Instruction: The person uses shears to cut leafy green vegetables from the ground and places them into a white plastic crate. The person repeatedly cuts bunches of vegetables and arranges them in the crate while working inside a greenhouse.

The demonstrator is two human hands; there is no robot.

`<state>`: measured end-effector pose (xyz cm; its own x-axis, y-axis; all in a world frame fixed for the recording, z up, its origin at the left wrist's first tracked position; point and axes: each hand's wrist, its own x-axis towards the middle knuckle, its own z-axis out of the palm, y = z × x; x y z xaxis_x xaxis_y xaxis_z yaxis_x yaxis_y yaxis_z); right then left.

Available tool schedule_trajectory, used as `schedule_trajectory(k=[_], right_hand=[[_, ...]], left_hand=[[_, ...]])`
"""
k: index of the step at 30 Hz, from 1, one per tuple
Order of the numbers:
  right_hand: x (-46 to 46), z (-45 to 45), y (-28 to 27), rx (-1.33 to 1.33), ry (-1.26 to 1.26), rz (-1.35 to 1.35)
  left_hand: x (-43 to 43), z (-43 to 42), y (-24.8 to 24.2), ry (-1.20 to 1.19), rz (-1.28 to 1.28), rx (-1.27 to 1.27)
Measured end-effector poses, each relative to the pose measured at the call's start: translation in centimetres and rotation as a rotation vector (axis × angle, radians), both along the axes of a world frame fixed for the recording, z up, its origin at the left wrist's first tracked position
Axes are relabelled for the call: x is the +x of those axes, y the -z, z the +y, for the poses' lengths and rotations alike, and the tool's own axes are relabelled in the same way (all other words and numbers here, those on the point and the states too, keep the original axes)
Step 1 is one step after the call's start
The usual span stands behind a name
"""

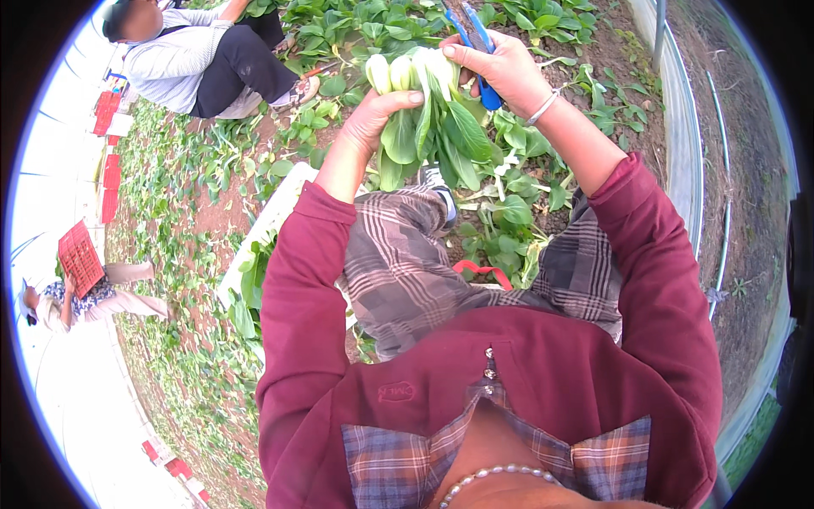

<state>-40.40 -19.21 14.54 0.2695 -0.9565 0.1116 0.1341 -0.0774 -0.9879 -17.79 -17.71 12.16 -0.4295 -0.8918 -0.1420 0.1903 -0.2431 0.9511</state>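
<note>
Several pale-stemmed bok choy heads (439,127) are bunched in my left hand (375,118), stem bases up and leaves hanging down. My left thumb lies across the stems. My right hand (512,73) grips a blue-handled cutting tool (474,41); its exact kind is unclear. The right thumb and fingertips also touch the stem bases on the bunch's right side. Beneath the bunch, loose leaves and plants (515,210) cover the soil between my legs. By my left arm stands a white container (267,213) with green leaves in it, partly hidden by my sleeve.
A co-worker (210,70) sits low among the plants at upper left. Another person (82,299) at far left carries a red plastic crate (81,257). More red crates (110,184) line that edge. Plastic sheeting (683,127) borders the bed on the right. A red strap (483,270) shows between my legs.
</note>
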Motion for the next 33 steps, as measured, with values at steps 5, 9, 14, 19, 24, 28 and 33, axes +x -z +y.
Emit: schedule_trajectory(k=[5,9,14,19,24,28,33], right_hand=[[-0.2,0.4,-0.4,-0.161,0.058,0.341],[0.0,0.5,-0.5,-0.199,0.052,0.411],[-0.2,0.2,-0.1,-0.174,0.028,0.404],[-1.0,-0.7,0.4,-0.143,-0.038,0.442],[-1.7,-2.1,0.6,-0.489,0.215,0.717],[-1.5,-2.9,0.3,-0.322,0.298,0.721],[-1.0,-1.9,-0.4,-0.181,-0.247,0.189]], left_hand=[[0.1,-0.2,-0.4,-0.073,0.117,-0.037],[0.2,-0.6,-0.2,-0.104,0.018,-0.129],[0.1,-0.8,0.0,-0.167,-0.091,-0.238],[0.7,-0.6,-0.3,-0.132,-0.159,-0.271],[1.2,-0.4,-0.8,-0.031,-0.161,-0.206],[1.4,0.0,-1.0,0.227,-0.212,-0.122],[1.3,0.3,-1.0,0.283,-0.224,-0.120]])
